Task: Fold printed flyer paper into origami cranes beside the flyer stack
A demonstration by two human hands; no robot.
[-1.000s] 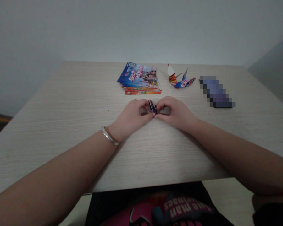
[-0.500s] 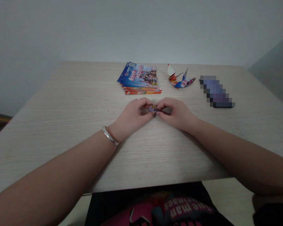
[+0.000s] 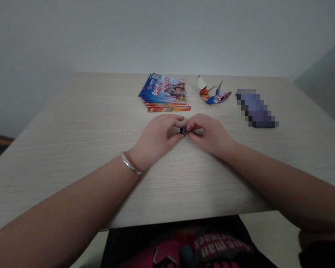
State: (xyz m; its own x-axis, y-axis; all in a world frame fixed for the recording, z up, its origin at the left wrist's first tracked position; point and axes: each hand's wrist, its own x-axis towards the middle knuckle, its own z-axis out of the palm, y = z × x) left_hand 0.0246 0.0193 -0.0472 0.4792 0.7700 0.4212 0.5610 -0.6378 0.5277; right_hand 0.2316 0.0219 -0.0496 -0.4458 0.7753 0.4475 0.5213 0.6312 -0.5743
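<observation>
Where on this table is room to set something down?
Bare tabletop, with one red speck, lies left of the brochure stack; more lies between the forearms. Crowded: from the stack past paper figures to the phone, and nearer, where left hand and right hand surround folded paper.

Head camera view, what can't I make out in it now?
In the head view:
Small dark piece: partly hidden by left hand and right hand; shape unclear.
Dark slab: face pixelated.
Lower leaflets: mostly covered by the top leaflet.
Left forearm: cut off by left edge.

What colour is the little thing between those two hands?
The little thing looks mostly dark blue in the head view; finer pattern is too small to tell.
</observation>
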